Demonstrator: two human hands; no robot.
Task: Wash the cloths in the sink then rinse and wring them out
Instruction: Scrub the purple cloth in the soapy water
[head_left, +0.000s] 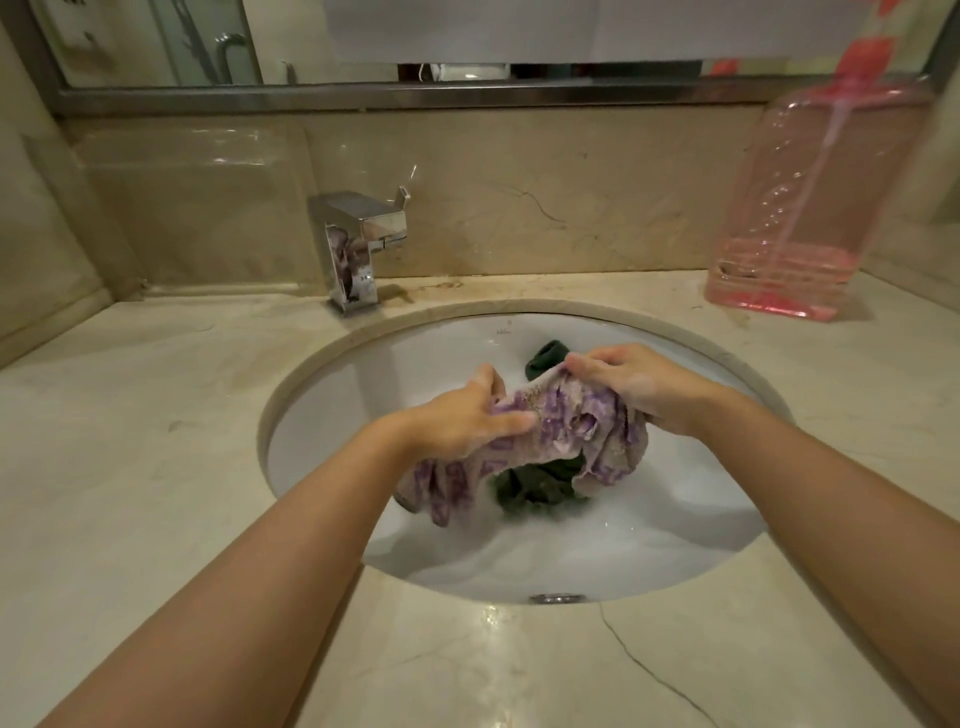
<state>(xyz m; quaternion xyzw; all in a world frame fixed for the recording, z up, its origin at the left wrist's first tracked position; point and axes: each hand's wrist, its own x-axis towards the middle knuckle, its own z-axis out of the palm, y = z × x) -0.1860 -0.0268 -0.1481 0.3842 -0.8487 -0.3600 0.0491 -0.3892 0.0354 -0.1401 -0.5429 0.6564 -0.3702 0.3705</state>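
A wet beige cloth with purple patterns (566, 431) is stretched between both hands above the white oval sink (332, 395). My left hand (467, 421) grips its left part, thumb on top. My right hand (628, 387) grips its right part with curled fingers. Both ends of the cloth hang down toward soapy water in the basin. A dark green cloth (535, 486) lies in the water under the patterned one, and another dark green piece (545, 358) shows behind my hands.
A square chrome faucet (358, 249) stands at the sink's back left. A pink transparent soap dispenser (810, 208) sits on the marble counter (156, 415) at the back right. A mirror runs along the wall above. The overflow opening (556, 598) is at the sink's near rim.
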